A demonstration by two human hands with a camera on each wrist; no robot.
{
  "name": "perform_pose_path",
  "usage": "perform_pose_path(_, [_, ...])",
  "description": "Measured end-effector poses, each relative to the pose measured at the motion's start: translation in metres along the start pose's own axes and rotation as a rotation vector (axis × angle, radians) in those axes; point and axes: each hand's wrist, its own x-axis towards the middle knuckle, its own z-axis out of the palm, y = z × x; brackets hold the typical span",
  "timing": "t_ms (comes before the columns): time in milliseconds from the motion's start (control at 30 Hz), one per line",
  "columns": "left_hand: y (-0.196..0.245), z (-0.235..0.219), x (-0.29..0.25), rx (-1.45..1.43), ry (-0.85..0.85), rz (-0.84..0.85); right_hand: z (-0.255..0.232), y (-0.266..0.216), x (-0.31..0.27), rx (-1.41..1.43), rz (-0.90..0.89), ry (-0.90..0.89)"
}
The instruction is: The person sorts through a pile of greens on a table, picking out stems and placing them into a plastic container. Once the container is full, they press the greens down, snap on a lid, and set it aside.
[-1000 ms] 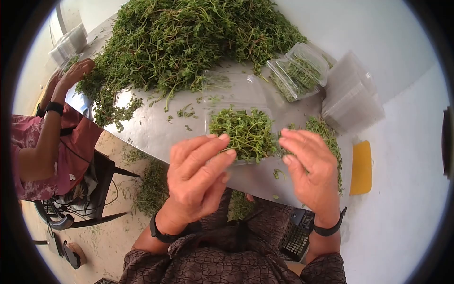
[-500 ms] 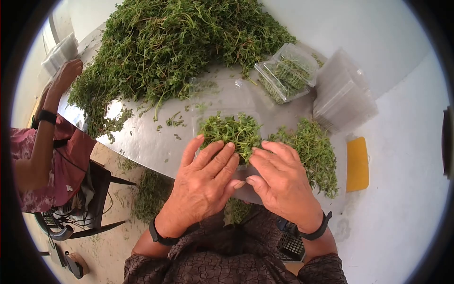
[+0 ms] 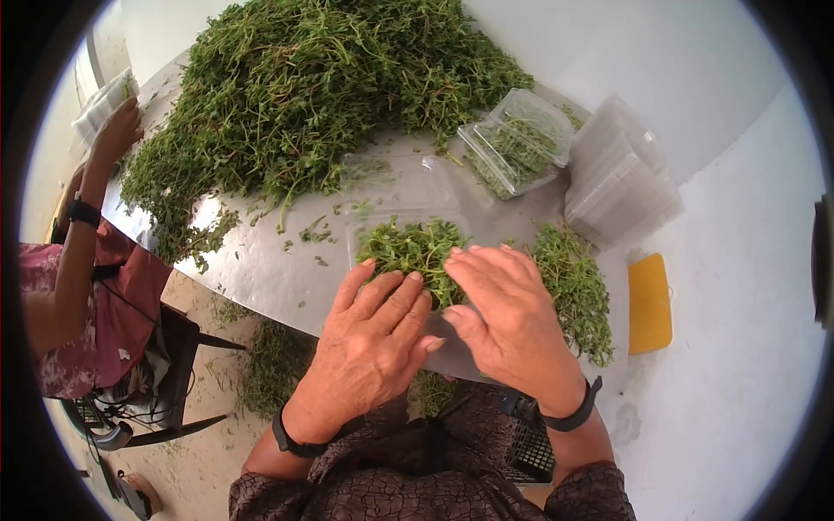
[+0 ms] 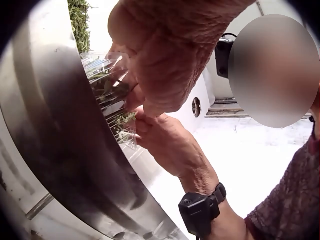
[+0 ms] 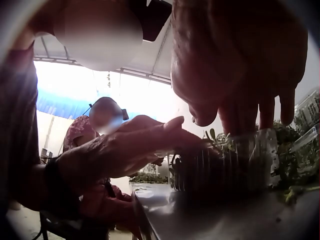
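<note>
Item one: clear clamshell tray, which I am seeing lying at the near edge of the steel table, directly in front of the person. Its long axis is running left to right across the head view, its open mouth is facing up, and its hinged lid is lying flat behind it, pointing away toward the herb heap. It is holding a mound of green herb sprigs that is rising above the rim.

Item two: left hand. I am watching it resting on the near left part of the sprigs, fingers straight and spread, pressing down rather than clenching. In the left wrist view it is lying against the ribbed tray wall.

Item three: right hand. It is lying on the near right part of the tray, fingers extended over the sprigs, also flat and not grasping; the right wrist view is showing the fingertips coming down onto the tray top.

Item four: second clamshell, standing farther back and to the right, lid closed, partly filled with sprigs.

Item five: stack of empty clear trays, sitting just right of it.

Item six: large herb heap, covering the far table; a smaller loose pile is lying just right of the right hand.

Item seven: another person's hand, reaching in at the far left.
</note>
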Motion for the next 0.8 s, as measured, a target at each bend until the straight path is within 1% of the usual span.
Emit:
perform_pose_path(33, [0.000, 0.000, 0.000, -0.007, 0.001, -0.005, 0.004, 0.000, 0.000, -0.002, 0.004, 0.002])
perform_pose_path(100, [0.000, -0.001, 0.001, -0.005, 0.005, 0.012, 0.013, 0.000, 0.000, -0.051, 0.017, -0.066])
perform_pose_path(200, [0.000, -0.003, 0.001, 0.008, 0.006, 0.031, 0.014, 0.002, 0.000, -0.056, 0.013, -0.082])
perform_pose_path(233, [0.000, -0.003, 0.001, 0.019, 0.002, 0.034, 0.013, 0.001, -0.001, -0.071, 0.039, -0.077])
perform_pose_path(300, [0.002, -0.006, 0.001, 0.001, -0.017, 0.057, 0.009, 0.001, -0.003, -0.014, -0.007, -0.007])
perform_pose_path(400, [0.003, -0.009, -0.005, 0.060, 0.057, 0.051, -0.017, 0.002, -0.008, -0.042, 0.012, 0.071])
perform_pose_path(433, [0.004, -0.011, -0.009, 0.047, 0.052, 0.057, -0.025, 0.005, -0.011, -0.060, 0.004, 0.110])
perform_pose_path(500, [0.005, -0.015, -0.017, -0.003, 0.138, 0.046, -0.039, 0.015, -0.024, -0.094, 0.030, 0.139])
perform_pose_path(533, [0.005, -0.014, -0.021, -0.009, 0.196, 0.063, -0.046, 0.022, -0.032, -0.090, 0.087, 0.126])
perform_pose_path(567, [0.006, -0.015, -0.027, -0.011, 0.196, 0.064, -0.051, 0.028, -0.040, -0.084, 0.144, 0.113])
perform_pose_path(600, [0.007, -0.015, -0.033, -0.034, 0.214, 0.086, -0.055, 0.034, -0.050, -0.086, 0.147, 0.113])
perform_pose_path(633, [0.009, -0.015, -0.038, -0.056, 0.232, 0.107, -0.057, 0.040, -0.059, -0.109, 0.223, 0.102])
perform_pose_path(667, [0.012, -0.015, -0.041, -0.071, 0.234, 0.124, -0.059, 0.045, -0.066, -0.131, 0.299, 0.090])
perform_pose_path(700, [0.014, -0.015, -0.045, -0.071, 0.232, 0.124, -0.061, 0.046, -0.073, -0.129, 0.300, 0.089])
perform_pose_path(767, [0.019, -0.013, -0.050, -0.131, 0.196, 0.131, -0.061, 0.046, -0.085, -0.111, 0.407, -0.024])
perform_pose_path(800, [0.021, -0.011, -0.052, -0.146, 0.203, 0.135, -0.057, 0.047, -0.090, -0.107, 0.405, -0.022])
